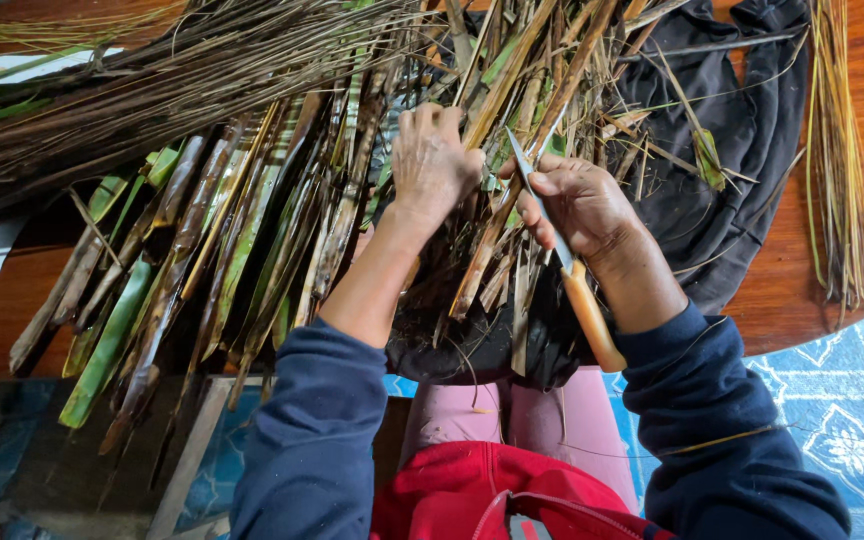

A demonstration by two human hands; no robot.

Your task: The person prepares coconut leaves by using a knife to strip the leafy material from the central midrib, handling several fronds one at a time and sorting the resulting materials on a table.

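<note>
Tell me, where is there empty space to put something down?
Bare wood shows between the black cloth and the thin stalk bundle, and again at the far right edge. The middle is crowded: leaf strips fill it around the left hand and right hand with the knife.

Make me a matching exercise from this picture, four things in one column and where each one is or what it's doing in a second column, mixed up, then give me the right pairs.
Things:
1. knife
2. left hand
3. dark cloth
4. bundle of thin yellow strips

Places or states:
A. lying on the wooden table at the far right
B. held in the right hand, blade pointing up and away
C. spread under the leaves, right of the hands
D. gripping a long dry leaf stalk

Pairs: 1-B, 2-D, 3-C, 4-A
</note>
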